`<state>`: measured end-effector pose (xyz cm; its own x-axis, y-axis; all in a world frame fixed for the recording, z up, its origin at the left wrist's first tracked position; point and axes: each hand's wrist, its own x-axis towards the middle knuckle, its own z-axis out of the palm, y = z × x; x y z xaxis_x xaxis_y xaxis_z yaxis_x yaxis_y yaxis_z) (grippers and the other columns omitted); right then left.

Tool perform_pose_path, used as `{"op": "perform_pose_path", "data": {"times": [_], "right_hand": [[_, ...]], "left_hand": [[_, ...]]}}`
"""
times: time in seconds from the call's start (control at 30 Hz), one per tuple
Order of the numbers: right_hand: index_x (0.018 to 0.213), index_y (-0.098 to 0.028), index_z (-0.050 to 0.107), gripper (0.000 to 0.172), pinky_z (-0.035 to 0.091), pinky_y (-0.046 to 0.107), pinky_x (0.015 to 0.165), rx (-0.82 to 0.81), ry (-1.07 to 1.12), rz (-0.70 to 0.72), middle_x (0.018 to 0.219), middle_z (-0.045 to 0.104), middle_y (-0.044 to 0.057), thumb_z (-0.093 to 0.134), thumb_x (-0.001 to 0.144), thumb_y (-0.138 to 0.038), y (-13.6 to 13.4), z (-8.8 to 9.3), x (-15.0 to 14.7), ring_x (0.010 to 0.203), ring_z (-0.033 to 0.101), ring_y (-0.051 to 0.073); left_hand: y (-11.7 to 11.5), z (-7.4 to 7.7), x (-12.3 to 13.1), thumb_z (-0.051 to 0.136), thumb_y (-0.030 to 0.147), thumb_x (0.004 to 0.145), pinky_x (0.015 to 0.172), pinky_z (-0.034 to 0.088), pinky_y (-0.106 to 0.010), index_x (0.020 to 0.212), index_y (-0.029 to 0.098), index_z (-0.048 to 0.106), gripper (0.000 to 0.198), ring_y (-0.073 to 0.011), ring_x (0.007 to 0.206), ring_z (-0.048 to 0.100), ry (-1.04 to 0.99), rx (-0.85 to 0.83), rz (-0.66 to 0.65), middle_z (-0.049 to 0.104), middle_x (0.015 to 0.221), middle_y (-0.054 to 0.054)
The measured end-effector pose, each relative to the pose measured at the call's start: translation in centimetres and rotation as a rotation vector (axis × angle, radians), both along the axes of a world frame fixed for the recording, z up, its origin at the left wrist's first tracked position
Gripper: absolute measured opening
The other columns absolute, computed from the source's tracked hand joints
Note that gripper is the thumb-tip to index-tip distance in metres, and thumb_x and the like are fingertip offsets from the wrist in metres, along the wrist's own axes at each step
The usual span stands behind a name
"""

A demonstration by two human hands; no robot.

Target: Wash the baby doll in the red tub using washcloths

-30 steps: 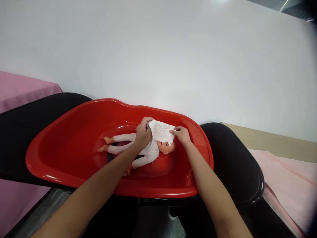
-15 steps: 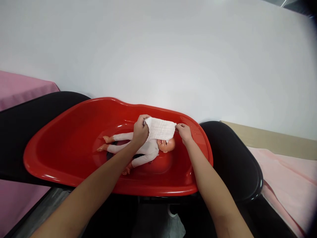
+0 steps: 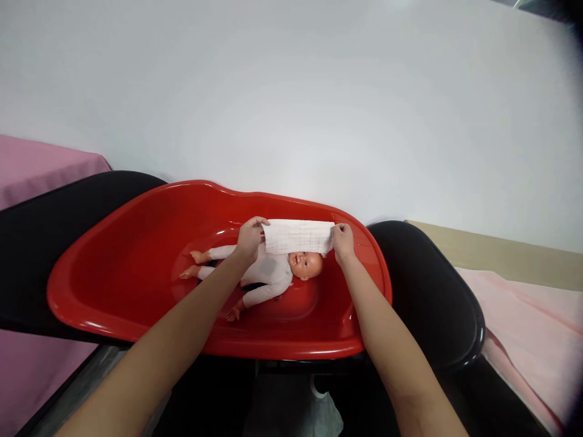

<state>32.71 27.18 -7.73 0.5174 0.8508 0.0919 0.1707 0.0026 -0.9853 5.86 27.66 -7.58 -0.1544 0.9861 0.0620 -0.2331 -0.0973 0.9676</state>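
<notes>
A white cloth [image 3: 298, 236] is stretched out between my two hands, above a baby doll [image 3: 272, 270]. My left hand [image 3: 251, 237] pinches its left end, and my right hand [image 3: 343, 241] pinches its right end. The doll lies on its back in a red baby bathtub [image 3: 122, 261], head to the right and feet to the left. It wears white clothing on its body and limbs. The cloth hides the far side of the doll's upper body, and my left forearm covers part of its legs.
Black side surfaces flank the tub on the left [image 3: 27, 255] and right [image 3: 432, 297]. Pink fabric [image 3: 50, 161] lies at the left, and pale pink cloth [image 3: 532, 321] at the right. A white wall [image 3: 291, 103] rises right behind the tub.
My hands have moved farther apart, the left one to the left and the right one slightly right. The cloth is now pulled wider and straighter, and more of the doll's face shows.
</notes>
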Motion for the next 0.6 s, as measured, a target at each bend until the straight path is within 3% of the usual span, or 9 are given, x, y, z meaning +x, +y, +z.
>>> {"op": "perform_pose_path", "data": {"times": [0.1,0.23,0.33,0.47,0.6], "right_hand": [[0.092,-0.026,0.05,0.012,0.049,0.029,0.069,-0.021,0.008,0.003,0.091,0.059,0.002,0.056,0.082,-0.027,-0.04,-0.07,-0.06,0.081,0.055,0.018],[0.107,-0.023,0.056,0.026,0.056,0.031,0.08,-0.056,-0.011,0.02,0.106,0.069,0.007,0.057,0.082,-0.032,0.12,-0.25,0.01,0.093,0.066,0.022],[0.112,-0.021,0.06,0.03,0.057,0.031,0.089,-0.03,-0.007,0.061,0.119,0.072,0.011,0.056,0.085,-0.032,0.3,-0.35,0.04,0.105,0.07,0.023],[0.11,-0.019,0.062,0.025,0.057,0.032,0.093,-0.022,0.061,0.068,0.125,0.073,0.014,0.056,0.088,-0.029,0.27,-0.33,-0.13,0.109,0.07,0.023],[0.104,-0.021,0.065,0.028,0.058,0.033,0.083,-0.029,0.082,0.151,0.112,0.075,0.011,0.066,0.087,-0.043,-0.17,-0.15,-0.24,0.099,0.071,0.024]], "left_hand": [[0.14,-0.39,-0.1,0.056,0.019,0.056,0.067,0.056,-0.033,0.075,0.019,0.07,0.024,-0.0203,0.071,0.068,-0.064,-0.094,-0.029,0.074,0.079,-0.007],[0.26,-0.54,-0.15,0.06,0.018,0.056,0.087,0.06,-0.041,0.087,0.015,0.083,0.039,-0.0255,0.087,0.075,-0.059,-0.156,-0.04,0.081,0.088,-0.011],[0.18,-0.38,-0.24,0.068,0.024,0.059,0.087,0.058,-0.038,0.092,0.016,0.086,0.038,-0.0246,0.089,0.072,-0.042,-0.133,-0.052,0.082,0.095,-0.01],[-0.05,-0.25,-0.3,0.077,0.033,0.073,0.093,0.057,-0.042,0.104,0.018,0.086,0.035,-0.0259,0.092,0.071,0.188,-0.016,-0.006,0.081,0.102,-0.009],[-0.07,-0.25,-0.23,0.071,0.019,0.082,0.111,0.053,-0.048,0.11,0.021,0.082,0.031,-0.0295,0.111,0.071,0.45,0.137,0.082,0.078,0.117,-0.01]]}}
